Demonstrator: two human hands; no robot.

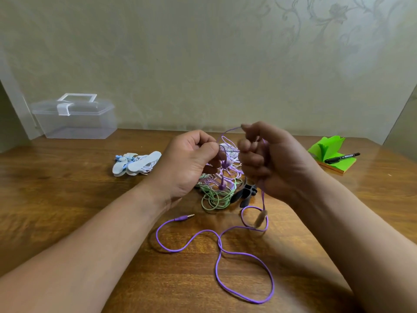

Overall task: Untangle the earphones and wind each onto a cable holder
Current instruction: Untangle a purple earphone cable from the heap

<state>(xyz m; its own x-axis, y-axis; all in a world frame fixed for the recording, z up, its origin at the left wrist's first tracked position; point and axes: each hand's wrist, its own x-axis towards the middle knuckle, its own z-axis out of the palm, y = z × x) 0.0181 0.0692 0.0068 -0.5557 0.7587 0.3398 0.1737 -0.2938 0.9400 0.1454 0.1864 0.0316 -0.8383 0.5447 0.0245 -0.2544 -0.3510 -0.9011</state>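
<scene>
I hold a purple earphone cable (216, 265) up over the wooden table (67, 211). My left hand (187, 166) pinches the thin strands near the two purple earbuds (224, 175), which dangle between my hands. My right hand (270, 161) grips the cable in curled fingers; from it the cable drops past a blurred inline piece (260, 219) and loops over the table to the plug (186, 217). Below my hands lies a tangle of green earphones (216, 198) and pale cables. Black cable holders (244, 193) lie beside it, partly hidden.
White cable holders with wound earphones (135, 163) lie at the left. A clear plastic box with a lid (75, 117) stands at the back left by the wall. A green sticky-note pad (330, 154) with a black marker (341, 157) sits at the right.
</scene>
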